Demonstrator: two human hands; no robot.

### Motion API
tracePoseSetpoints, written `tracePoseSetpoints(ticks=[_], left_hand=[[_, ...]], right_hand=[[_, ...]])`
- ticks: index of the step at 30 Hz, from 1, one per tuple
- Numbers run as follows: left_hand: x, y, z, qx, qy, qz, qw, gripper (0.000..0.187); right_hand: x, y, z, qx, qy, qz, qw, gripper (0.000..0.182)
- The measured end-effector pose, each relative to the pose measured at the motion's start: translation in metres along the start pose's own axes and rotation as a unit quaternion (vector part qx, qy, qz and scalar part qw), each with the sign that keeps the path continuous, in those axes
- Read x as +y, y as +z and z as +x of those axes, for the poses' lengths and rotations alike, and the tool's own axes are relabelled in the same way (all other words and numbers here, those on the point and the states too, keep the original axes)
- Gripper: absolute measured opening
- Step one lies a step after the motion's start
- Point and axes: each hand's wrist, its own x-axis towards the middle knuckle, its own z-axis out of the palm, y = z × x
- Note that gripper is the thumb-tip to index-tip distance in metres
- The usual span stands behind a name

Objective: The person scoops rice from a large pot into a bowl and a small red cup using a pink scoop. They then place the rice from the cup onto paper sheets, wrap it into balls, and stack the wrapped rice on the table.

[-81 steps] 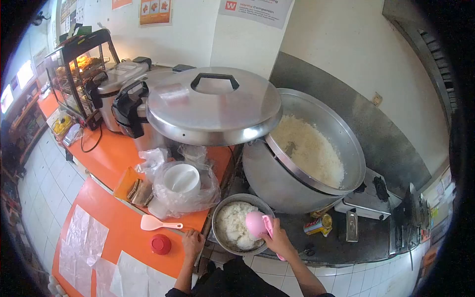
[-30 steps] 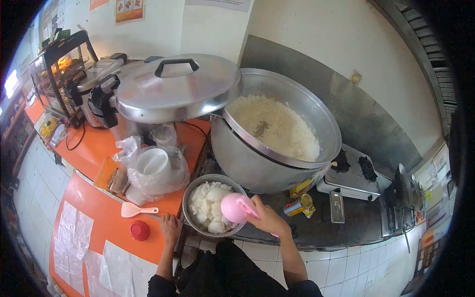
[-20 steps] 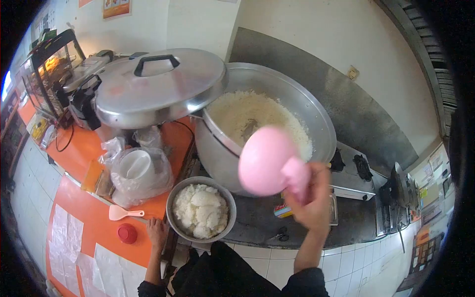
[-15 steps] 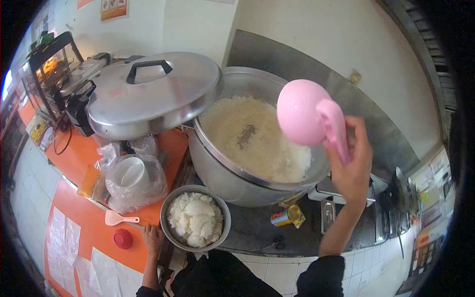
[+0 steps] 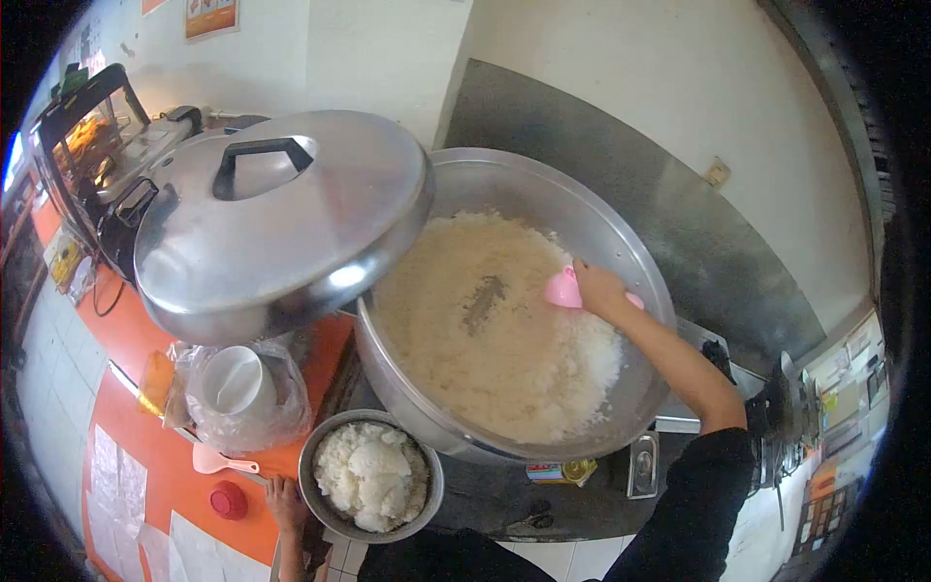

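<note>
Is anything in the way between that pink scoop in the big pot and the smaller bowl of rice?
Only the near rim of the big pot visibly stands between the pink scoop and the bowl; the lid lies left of that path.

**One view, from the head**

The only camera is worn on the head. It faces forward and down, near above the bowl (image 5: 435,482) and the pot (image 5: 592,218). The lens is wide: it reaches the wall (image 5: 630,48) behind, and its edges are dark and round.
</note>
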Motion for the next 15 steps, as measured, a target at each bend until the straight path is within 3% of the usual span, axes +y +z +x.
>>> tracePoseSetpoints(ticks=[4, 7, 10, 15], left_hand=[[-0.001, 0.0, -0.003, -0.012, -0.014, 0.011, 1.0, 0.012], [0.004, -0.001, 0.003, -0.002, -0.027, 0.005, 1.0, 0.011], [0.008, -0.001, -0.001, -0.007, -0.059, 0.009, 0.998, 0.011], [-0.002, 0.009, -0.004, 0.002, -0.066, 0.02, 0.998, 0.012]], right_hand=[[0.007, 0.007, 0.024, -0.128, -0.096, -0.045, 0.986, 0.051], [0.008, -0.013, 0.038, -0.228, -0.095, -0.029, 0.969, 0.048], [-0.006, -0.052, 0.027, -0.331, -0.044, -0.044, 0.942, 0.041], [0.065, 0.019, 0.054, -0.399, -0.088, 0.118, 0.905, 0.019]])
